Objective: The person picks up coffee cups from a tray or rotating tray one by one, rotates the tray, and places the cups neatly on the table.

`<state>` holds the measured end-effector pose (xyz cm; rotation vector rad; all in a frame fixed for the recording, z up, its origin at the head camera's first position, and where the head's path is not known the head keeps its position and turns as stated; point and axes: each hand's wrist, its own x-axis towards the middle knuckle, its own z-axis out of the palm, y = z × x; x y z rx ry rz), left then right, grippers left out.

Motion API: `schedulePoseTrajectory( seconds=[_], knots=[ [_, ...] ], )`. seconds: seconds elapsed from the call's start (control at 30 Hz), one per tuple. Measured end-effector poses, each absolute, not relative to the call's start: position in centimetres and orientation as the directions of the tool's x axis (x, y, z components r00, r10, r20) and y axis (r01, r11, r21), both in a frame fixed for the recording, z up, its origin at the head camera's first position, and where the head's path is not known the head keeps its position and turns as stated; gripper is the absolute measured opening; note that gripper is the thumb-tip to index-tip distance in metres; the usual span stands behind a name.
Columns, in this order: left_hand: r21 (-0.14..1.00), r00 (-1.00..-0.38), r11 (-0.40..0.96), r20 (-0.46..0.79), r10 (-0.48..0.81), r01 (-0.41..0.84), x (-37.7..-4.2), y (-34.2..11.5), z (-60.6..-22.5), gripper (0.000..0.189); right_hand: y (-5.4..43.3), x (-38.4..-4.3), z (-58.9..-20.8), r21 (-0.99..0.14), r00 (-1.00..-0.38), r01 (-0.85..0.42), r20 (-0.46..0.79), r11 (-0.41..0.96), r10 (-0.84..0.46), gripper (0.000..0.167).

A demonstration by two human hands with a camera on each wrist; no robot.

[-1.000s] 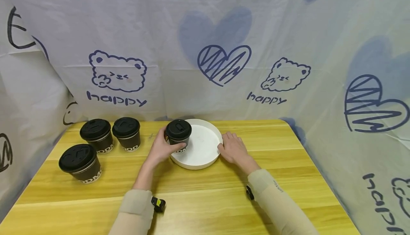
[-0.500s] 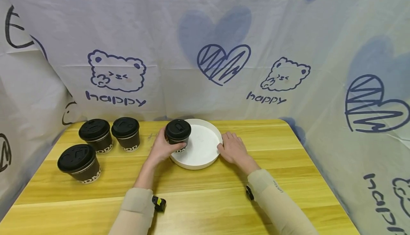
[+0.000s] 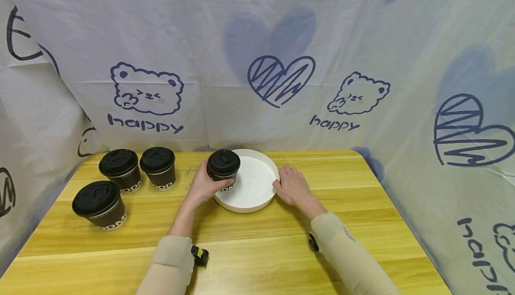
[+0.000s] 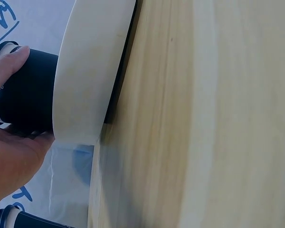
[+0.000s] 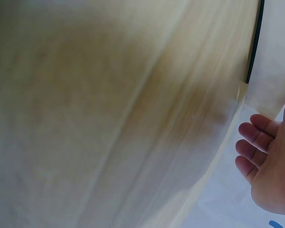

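My left hand (image 3: 202,185) grips a black paper coffee cup (image 3: 231,176) with a black lid, thumb across its near side and the other fingers behind. The cup stands upright within the left side of a white round tray (image 3: 254,187). In the left wrist view, the tray's wall (image 4: 88,71) hides the cup's bottom. At the tray's right side, my right hand (image 3: 295,187) holds the rim, with the thumb on the edge and the fingers beside the outer wall. From the right wrist, the curled fingers (image 5: 249,149) show beside the tray's wall (image 5: 273,61).
Three more lidded coffee cups stand on the left of the wooden table (image 3: 257,259): one nearer the front (image 3: 100,205), one behind it (image 3: 120,170), and a narrower one (image 3: 158,168) beside that. A printed cloth (image 3: 217,107) hangs behind the table and along its sides.
Both hands, the gripped coffee cup and the tray stay in the same place. Only a very slight shift of the head view shows.
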<state>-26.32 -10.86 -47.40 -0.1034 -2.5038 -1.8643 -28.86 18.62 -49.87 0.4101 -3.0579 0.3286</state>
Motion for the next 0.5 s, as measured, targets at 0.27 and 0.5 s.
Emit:
schedulePoseTrajectory(
  seconds=[0.27, 0.5],
  knots=[
    [0.952, -0.998, 0.298, 0.060, 0.038, 0.068, -25.9, -10.9, -47.0, 0.095, 18.5, -28.7, -49.7, -0.207, -0.966, -0.258, 0.057, 0.944, -0.252, 0.045],
    [0.956, -0.997, 0.284, 0.072, 0.032, 0.078, -25.3, -10.9, -45.9, 0.099, 18.6, -28.8, -49.8, -0.213, -0.966, -0.257, 0.056, 0.943, -0.251, 0.045]
  ],
)
